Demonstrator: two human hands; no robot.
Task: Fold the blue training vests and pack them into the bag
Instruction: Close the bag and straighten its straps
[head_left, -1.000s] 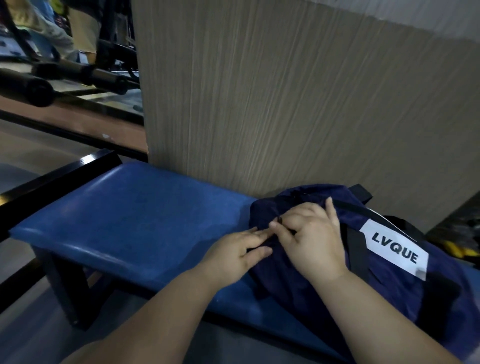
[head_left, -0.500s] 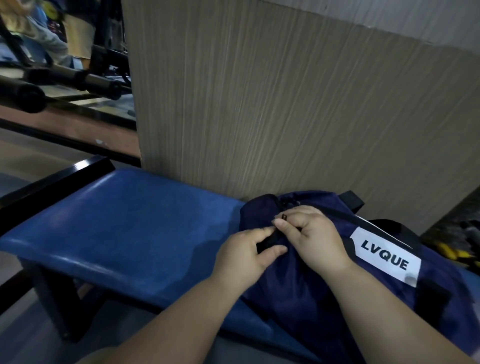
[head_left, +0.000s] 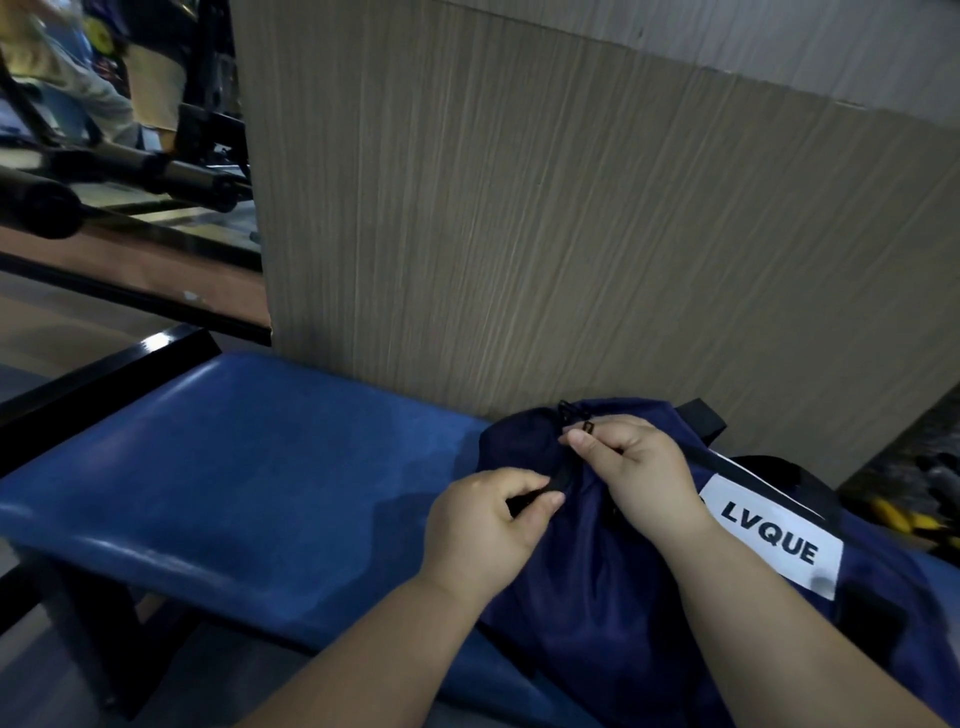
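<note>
A dark blue bag (head_left: 613, 597) with a white "LVQUE" label (head_left: 774, 535) lies on the right end of a blue padded bench (head_left: 234, 467). My left hand (head_left: 488, 525) pinches the black strip at the bag's end, between thumb and fingers. My right hand (head_left: 628, 467) pinches the small black zipper pull (head_left: 588, 427) at the bag's near end. No vest shows; the bag's inside is hidden.
A tall wood-grain panel (head_left: 571, 234) stands right behind the bench. Black metal rails (head_left: 104, 358) and gym bars (head_left: 119, 171) sit to the left. A person stands at the far upper left. Yellow and black objects (head_left: 904, 514) lie at the right edge.
My right hand has drawn the zipper pull along the bag toward its left end. My left hand shifted from resting flat to pinching the black strip there.
</note>
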